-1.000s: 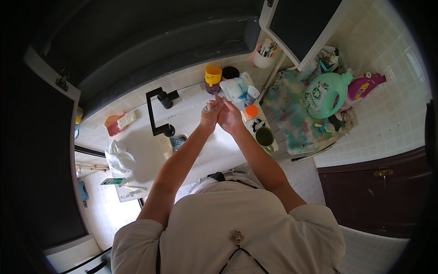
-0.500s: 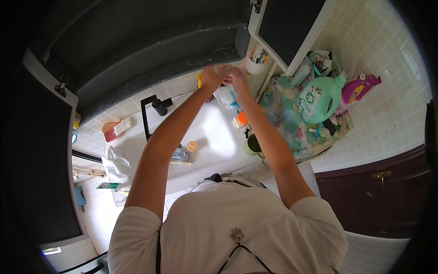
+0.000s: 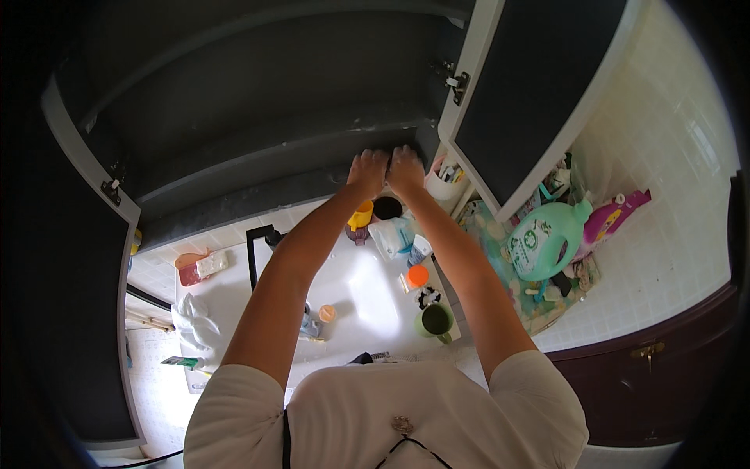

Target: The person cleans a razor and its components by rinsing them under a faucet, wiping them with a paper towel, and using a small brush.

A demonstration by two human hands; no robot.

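Note:
Both my hands are side by side at the right end of the lowest shelf in the dark wall cabinet (image 3: 258, 86). Curled fingers on my left hand (image 3: 367, 170) rest against the shelf; what they hold, if anything, is hidden. Close beside it, my right hand (image 3: 405, 169) is likewise closed, its fingertips out of sight. Pale smears and specks mark the shelf edges. Just below the hands stand a yellow cup (image 3: 360, 215), a dark round container (image 3: 387, 207) and a clear plastic pack (image 3: 391, 237).
Open cabinet doors flank me, left (image 3: 70, 258) and right (image 3: 531, 102). On the white sink (image 3: 371, 270) are a green mug (image 3: 433, 321), an orange-lidded jar (image 3: 418, 275), a black faucet (image 3: 251, 254) and a soap dish (image 3: 191, 270). A green detergent jug (image 3: 547, 242) stands right.
My hands have parted slightly from being together above the sink and moved up onto the cabinet's lowest shelf. The view has tilted, showing more of the cabinet.

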